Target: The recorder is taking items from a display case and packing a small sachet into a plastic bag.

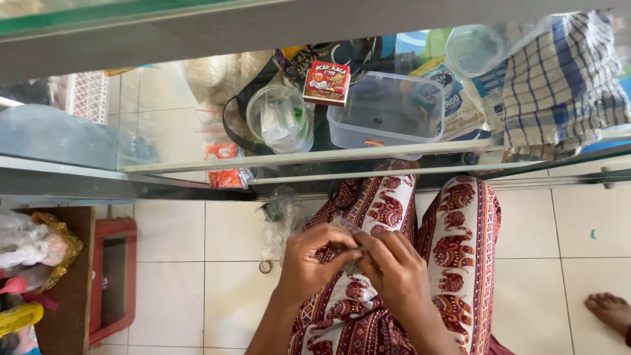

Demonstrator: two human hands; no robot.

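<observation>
Left hand (312, 260) and right hand (394, 269) meet over the lap, fingertips pinching a small clear plastic packet (350, 231) between them, both grasping it. Far side: glass shelf (197, 163) with clear tub (388, 108), round cup (281, 118), red box (327, 83)

A clear rectangular container (386, 110), a round clear tub (281, 118) and a small red box (327, 83) are seen at upper centre. A checked cloth (564, 79) is noted upper right. A red stool (113, 279) is placed lower left.
</observation>
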